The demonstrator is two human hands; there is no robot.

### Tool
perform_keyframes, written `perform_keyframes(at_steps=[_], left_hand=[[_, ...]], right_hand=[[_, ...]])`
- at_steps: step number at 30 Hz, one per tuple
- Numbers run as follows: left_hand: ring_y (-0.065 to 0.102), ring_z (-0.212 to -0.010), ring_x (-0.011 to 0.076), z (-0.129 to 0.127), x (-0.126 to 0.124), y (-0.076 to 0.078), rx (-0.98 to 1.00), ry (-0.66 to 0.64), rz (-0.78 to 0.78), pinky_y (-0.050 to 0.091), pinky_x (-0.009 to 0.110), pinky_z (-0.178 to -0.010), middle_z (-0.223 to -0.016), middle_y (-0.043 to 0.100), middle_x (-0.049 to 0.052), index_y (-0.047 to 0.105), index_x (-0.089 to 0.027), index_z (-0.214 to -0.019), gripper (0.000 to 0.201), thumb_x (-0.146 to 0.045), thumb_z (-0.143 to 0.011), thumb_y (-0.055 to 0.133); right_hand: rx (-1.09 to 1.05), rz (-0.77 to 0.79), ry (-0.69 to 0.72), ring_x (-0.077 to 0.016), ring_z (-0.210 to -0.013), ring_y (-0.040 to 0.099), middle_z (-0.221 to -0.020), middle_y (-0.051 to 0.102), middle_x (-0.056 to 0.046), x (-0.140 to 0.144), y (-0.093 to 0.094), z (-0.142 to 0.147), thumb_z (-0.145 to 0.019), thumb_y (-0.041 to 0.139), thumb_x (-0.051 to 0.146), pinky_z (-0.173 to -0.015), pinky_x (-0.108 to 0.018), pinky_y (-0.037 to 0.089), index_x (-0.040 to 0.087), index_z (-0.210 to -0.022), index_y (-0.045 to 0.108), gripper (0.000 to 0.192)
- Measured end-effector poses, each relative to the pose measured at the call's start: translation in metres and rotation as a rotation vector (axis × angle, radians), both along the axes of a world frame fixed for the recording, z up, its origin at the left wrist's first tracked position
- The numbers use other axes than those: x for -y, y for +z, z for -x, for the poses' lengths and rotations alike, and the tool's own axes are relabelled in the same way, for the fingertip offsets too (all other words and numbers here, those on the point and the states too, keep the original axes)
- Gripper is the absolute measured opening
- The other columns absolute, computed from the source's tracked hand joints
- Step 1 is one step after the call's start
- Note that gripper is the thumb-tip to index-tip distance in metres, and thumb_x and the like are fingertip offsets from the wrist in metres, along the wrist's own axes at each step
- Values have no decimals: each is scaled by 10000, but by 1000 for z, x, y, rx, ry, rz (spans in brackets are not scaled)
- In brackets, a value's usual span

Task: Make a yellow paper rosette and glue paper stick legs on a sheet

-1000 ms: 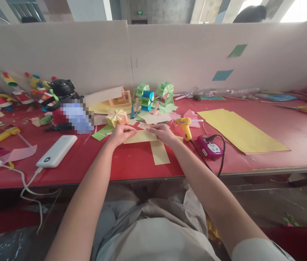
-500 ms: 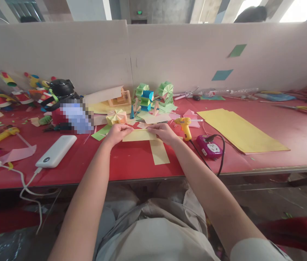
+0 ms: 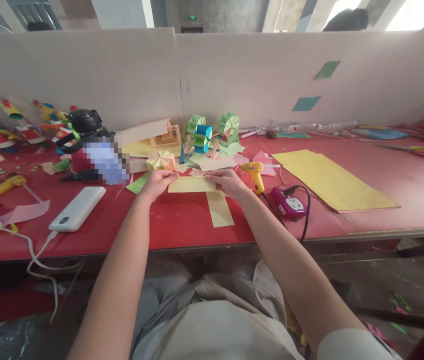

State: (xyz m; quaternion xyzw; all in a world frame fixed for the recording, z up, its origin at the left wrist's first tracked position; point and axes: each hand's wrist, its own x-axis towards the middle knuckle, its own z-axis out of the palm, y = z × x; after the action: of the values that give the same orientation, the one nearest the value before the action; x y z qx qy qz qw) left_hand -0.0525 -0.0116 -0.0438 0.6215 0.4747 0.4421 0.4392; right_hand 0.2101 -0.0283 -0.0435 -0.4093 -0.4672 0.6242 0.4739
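Observation:
A pale yellow paper strip (image 3: 191,185) stretches between my two hands, just above the red tabletop. At its left end, the thumb and fingers of my left hand (image 3: 160,183) pinch the upper edge. My right hand (image 3: 228,182) pinches the same edge near the other end. A narrow fold seems to run along that edge. Below my right hand, a second pale yellow strip (image 3: 221,211) lies on the table, its top covered by the held one. Close behind my left hand sits a pleated cream paper wheel (image 3: 161,161).
A yellow glue gun (image 3: 256,176) rests right of my right hand, beside a purple power socket (image 3: 290,202) with a black cord. Yellow sheets (image 3: 335,180) lie farther right. A white power bank (image 3: 78,209) is at left. Green and blue folded paper pieces (image 3: 202,137) stand behind.
My left hand has shifted slightly left along the strip's upper edge. The strip has risen a little, while my right hand stays nearly in place.

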Motion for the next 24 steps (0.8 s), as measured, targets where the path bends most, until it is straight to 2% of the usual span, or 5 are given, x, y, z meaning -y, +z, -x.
perform_keyframes(at_steps=[5, 10, 17, 24], left_hand=[[660, -791, 213, -9, 6, 2, -29, -54, -14, 484, 316, -733, -840, 758, 68, 786, -165, -861, 409, -535, -690, 815], [687, -827, 232, -18, 10, 3, -122, -106, -41, 512, 328, -758, -860, 778, 85, 805, -177, -852, 388, -523, -678, 823], [701, -835, 247, -13, 8, 4, -114, -92, -4, 529, 351, -788, -856, 786, 86, 813, -176, -871, 422, -523, -634, 850], [699, -841, 242, -12, 10, 5, -194, -138, -11, 516, 342, -774, -887, 787, 76, 804, -180, -862, 365, -515, -718, 790]], right_hand=[[32, -11, 20, -154, -767, 680, -837, 759, -65, 3, 1, 2, -542, 933, 354, -722, -268, 565, 161, -836, 808, 373], [45, -50, 60, -171, -811, 685, -875, 760, -63, 4, -1, 6, -587, 909, 368, -772, -303, 568, 174, -863, 811, 351], [161, -140, 30, -182, -785, 660, -891, 759, -83, 2, -3, 4, -643, 878, 397, -705, -317, 553, 170, -907, 813, 354], [138, -118, 111, -146, -716, 631, -847, 748, -70, 4, 0, 3, -627, 869, 428, -651, -285, 508, 150, -893, 805, 390]])
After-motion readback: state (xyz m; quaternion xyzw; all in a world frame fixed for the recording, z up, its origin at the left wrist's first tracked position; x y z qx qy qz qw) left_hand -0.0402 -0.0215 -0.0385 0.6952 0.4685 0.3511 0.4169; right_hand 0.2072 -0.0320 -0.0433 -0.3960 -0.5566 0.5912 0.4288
